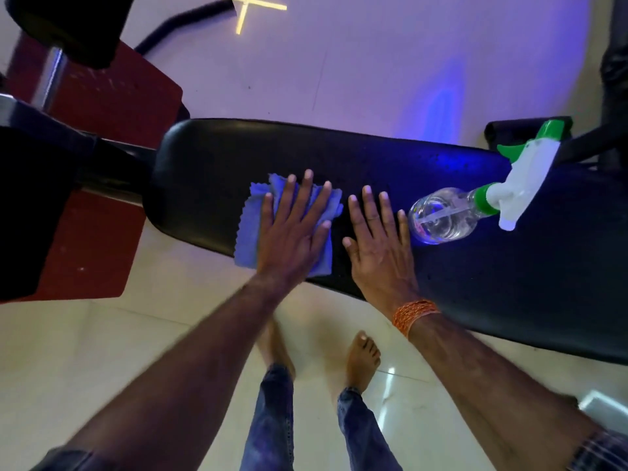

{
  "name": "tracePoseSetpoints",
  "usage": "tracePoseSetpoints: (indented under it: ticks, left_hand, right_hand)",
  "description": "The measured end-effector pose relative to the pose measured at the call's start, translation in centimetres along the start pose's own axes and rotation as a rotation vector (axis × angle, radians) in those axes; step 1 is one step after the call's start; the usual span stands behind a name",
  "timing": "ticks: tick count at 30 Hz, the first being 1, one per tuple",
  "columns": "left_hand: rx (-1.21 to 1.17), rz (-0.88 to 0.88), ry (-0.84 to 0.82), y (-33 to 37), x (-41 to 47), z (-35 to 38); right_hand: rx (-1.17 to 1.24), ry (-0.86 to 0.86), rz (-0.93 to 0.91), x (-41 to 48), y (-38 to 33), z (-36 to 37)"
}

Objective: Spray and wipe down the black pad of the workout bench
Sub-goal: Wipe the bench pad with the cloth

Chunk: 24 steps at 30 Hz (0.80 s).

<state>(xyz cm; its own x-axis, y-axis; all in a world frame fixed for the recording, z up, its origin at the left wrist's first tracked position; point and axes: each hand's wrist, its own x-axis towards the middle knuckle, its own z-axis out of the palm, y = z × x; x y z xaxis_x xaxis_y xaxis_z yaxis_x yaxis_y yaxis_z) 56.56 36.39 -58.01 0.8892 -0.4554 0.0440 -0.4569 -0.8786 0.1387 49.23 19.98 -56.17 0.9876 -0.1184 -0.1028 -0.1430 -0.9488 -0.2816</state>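
Black vinyl, the bench pad (373, 154) runs across in front of me from the rounded end at far left to the wider part at near right, its surface speckled with small droplets and lit blue toward the right. My left hand (295, 232) lies flat on a blue cloth (249, 229), fingers spread and straight, pressing the cloth down on the left part of the pad; the cloth's near edge hangs a little over the pad's near rim. My right hand (377, 239) rests just beside it, also flat and open, palm straight on the bare pad, gripping nothing, an orange thread band (414, 312) around its wrist. Just right of that hand a clear spray bottle (445, 214) lies on its side on the pad, its white and green trigger head (523, 178) pointing far right; my little finger is close to the bottle's base. Beyond the pad's left end stand red frame panels (112, 100). Below, my bare feet stand on the pale tiled floor (102, 334).
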Motion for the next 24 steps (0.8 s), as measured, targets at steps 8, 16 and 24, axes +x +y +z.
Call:
tracePoseSetpoints:
  ticks: [8,16,24]
  left_hand:
    - [0.019,0.167,-0.063,-0.1,1.3,-0.1]
    - [0.006,0.232,-0.072,-1.9,7.0,-0.6]
    - [-0.065,0.251,-0.079,-1.3,12.4,-0.5]
  right_hand:
    - [0.018,0.016,0.075,0.5,-0.7,0.3]
    - [0.07,0.061,0.217,2.1,-1.9,0.4]
    - [0.04,0.086,0.354,2.3,-3.7,1.0]
